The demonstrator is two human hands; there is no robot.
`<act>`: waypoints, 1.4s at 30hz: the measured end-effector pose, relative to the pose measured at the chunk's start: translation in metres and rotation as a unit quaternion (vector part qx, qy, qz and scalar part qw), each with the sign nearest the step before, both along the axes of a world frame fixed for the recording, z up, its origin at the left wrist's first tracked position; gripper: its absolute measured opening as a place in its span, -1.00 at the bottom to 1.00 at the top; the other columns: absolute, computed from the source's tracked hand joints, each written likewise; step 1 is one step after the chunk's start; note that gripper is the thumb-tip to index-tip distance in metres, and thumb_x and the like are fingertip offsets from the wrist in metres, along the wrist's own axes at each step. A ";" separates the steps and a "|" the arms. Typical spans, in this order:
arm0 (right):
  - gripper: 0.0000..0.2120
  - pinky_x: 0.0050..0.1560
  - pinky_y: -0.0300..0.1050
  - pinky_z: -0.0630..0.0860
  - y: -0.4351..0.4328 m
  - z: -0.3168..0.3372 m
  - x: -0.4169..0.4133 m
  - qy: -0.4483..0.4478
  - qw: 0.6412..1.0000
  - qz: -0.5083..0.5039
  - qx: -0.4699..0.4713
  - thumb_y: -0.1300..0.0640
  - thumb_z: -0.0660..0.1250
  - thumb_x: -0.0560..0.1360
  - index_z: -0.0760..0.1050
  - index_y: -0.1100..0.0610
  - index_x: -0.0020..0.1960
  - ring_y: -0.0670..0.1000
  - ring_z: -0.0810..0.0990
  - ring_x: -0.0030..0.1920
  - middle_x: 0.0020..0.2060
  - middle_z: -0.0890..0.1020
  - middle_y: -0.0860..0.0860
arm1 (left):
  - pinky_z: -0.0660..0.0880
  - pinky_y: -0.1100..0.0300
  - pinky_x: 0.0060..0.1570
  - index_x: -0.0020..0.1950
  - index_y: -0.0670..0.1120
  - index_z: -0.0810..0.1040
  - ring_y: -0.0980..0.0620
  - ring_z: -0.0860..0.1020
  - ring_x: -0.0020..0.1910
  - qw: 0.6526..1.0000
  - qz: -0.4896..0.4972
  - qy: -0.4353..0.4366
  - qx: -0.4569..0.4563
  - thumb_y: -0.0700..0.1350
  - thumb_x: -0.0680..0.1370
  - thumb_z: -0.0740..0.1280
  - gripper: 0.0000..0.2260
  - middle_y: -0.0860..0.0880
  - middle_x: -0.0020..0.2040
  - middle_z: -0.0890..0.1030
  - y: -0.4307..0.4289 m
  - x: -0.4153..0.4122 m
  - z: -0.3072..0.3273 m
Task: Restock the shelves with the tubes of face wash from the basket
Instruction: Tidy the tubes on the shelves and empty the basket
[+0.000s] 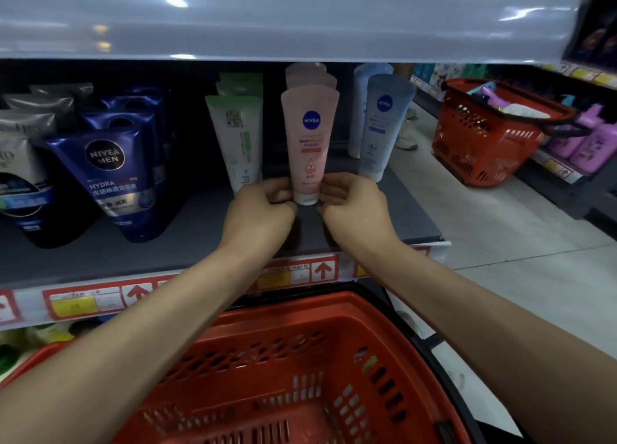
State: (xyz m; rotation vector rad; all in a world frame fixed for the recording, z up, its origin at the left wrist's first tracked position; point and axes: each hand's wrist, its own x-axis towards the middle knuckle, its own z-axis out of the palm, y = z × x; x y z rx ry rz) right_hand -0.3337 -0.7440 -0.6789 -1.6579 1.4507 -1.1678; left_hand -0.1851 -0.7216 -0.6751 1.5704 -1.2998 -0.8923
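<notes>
L of the pink tube, the green tube was stood close. The left hand grip was pinched on the pink tube's cap end, the right hand grip likewise from its R. Tube was set on the shelf, front of its row. Risk, as judged: could be toppled onto neighbours if nudged at release, base being narrow. Long axis was seen vertical, cap down, crimp up.

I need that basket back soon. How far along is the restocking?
Nearly done, it seems. Rows of green tubes and pale blue tubes already stand on the shelf. The left hand and right hand pinch the front pink tube near its cap, standing it before other pink ones. The visible part of the basket shows no tubes, so little seems left.
</notes>
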 end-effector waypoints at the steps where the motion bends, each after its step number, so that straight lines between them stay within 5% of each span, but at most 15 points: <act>1: -0.58 0.23 -0.27 0.57 0.000 0.000 0.000 0.000 1.000 0.001 0.000 0.32 0.40 0.47 0.60 0.17 0.33 -0.13 0.68 0.15 0.13 0.73 -0.02 | 0.57 -0.05 0.35 0.41 0.10 0.62 0.13 0.65 0.24 1.000 -0.001 -0.002 0.002 -0.15 0.50 0.35 -0.53 0.19 0.15 0.74 0.000 0.000 0.000; 13: -0.54 0.15 -0.39 0.53 -0.001 -0.001 0.002 0.013 1.000 -0.006 0.000 0.33 0.42 0.46 0.59 0.16 0.35 -0.15 0.66 0.14 0.14 0.72 -0.03 | 0.52 -0.07 0.41 0.51 0.04 0.54 0.11 0.62 0.31 1.000 -0.006 0.000 0.009 -0.07 0.42 0.32 -0.39 0.15 0.25 0.71 -0.004 0.001 -0.004; 19: -0.54 0.23 -0.25 0.58 -0.002 -0.001 0.003 0.011 1.000 -0.011 0.002 0.31 0.44 0.45 0.59 0.16 0.34 -0.12 0.68 0.16 0.14 0.73 -0.02 | 0.48 -0.06 0.46 0.55 0.01 0.49 0.08 0.60 0.36 1.000 -0.016 0.000 0.022 -0.30 0.59 0.32 -0.47 0.08 0.34 0.67 -0.009 0.004 -0.006; 26: -0.53 0.21 -0.25 0.54 -0.001 0.000 0.002 -0.010 1.000 -0.021 0.015 0.31 0.44 0.45 0.58 0.16 0.35 -0.10 0.66 0.18 0.16 0.72 -0.01 | 0.47 -0.03 0.48 0.62 -0.07 0.38 0.08 0.60 0.34 0.998 -0.040 0.022 0.043 -0.49 0.56 0.20 -0.35 -0.03 0.44 0.60 -0.007 0.000 0.001; 32: -0.53 0.25 -0.20 0.56 0.001 0.001 0.005 -0.013 0.999 -0.038 0.025 0.29 0.45 0.44 0.58 0.16 0.35 -0.08 0.67 0.19 0.16 0.72 0.00 | 0.47 0.02 0.47 0.61 -0.08 0.38 0.09 0.60 0.31 0.998 -0.040 0.034 0.045 -0.49 0.58 0.20 -0.37 -0.03 0.43 0.60 -0.004 -0.003 0.005; 35: -0.51 0.20 -0.22 0.50 0.009 0.006 0.007 -0.029 0.995 -0.092 0.033 0.26 0.40 0.47 0.55 0.16 0.40 -0.05 0.63 0.21 0.18 0.69 -0.01 | 0.54 0.03 0.40 0.51 -0.08 0.51 0.05 0.64 0.25 0.999 -0.014 0.025 0.032 -0.38 0.61 0.29 -0.52 0.02 0.23 0.69 0.001 -0.002 0.005; 39: -0.63 0.17 -0.07 0.60 0.031 0.014 0.019 -0.012 0.986 -0.156 -0.053 0.35 0.27 0.47 0.61 0.11 0.21 -0.08 0.64 0.02 -0.03 0.68 -0.10 | 0.63 0.03 0.23 0.06 0.06 0.67 0.00 0.69 0.07 0.997 0.075 -0.004 0.004 -0.27 0.55 0.36 -0.75 0.02 0.00 0.73 0.007 0.012 0.009; 42: -0.63 0.10 -0.06 0.62 0.030 0.019 0.034 0.012 0.995 -0.091 -0.034 0.34 0.26 0.44 0.65 0.06 0.14 -0.02 0.67 0.01 -0.06 0.72 -0.08 | 0.63 0.01 0.19 0.09 0.00 0.62 -0.10 0.66 0.09 0.992 0.125 -0.014 -0.007 -0.23 0.52 0.40 -0.80 -0.05 0.04 0.69 0.009 0.028 0.016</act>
